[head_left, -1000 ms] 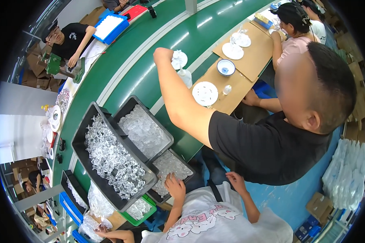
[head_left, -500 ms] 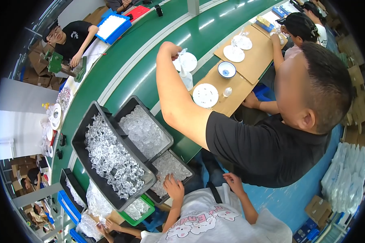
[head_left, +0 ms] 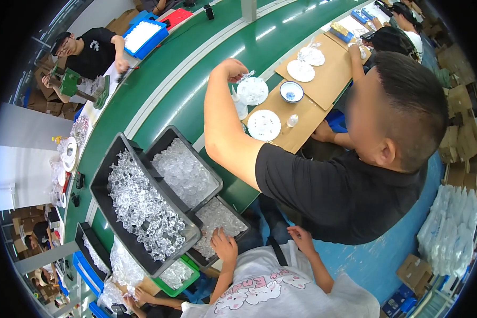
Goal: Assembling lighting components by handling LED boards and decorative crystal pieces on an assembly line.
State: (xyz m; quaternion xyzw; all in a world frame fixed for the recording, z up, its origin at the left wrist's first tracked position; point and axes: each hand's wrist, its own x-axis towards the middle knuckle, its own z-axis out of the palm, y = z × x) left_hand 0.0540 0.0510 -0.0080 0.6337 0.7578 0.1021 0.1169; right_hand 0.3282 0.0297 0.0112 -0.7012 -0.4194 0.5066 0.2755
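Note:
My left hand rests at the near edge of a small dark bin of tiny clear pieces. Its fingers are spread over the pieces, and nothing shows in them. Close to my body, my right hand hovers with its fingers loosely stretched out and no object visible in it. Beside my left hand stands a large dark bin heaped with clear faceted plastic pieces. Behind the small bin sits another dark bin of clear pieces.
A co-worker's arm reaches across on my right, with a hand near white discs and a squeeze bottle. A patterned bowl stands on cardboard. A green tray sits at near left, before the green conveyor.
The whole view has shifted slightly. My hands stay in nearly the same places. The co-worker's hand on my right has moved a little; a person across the conveyor has shifted both arms.

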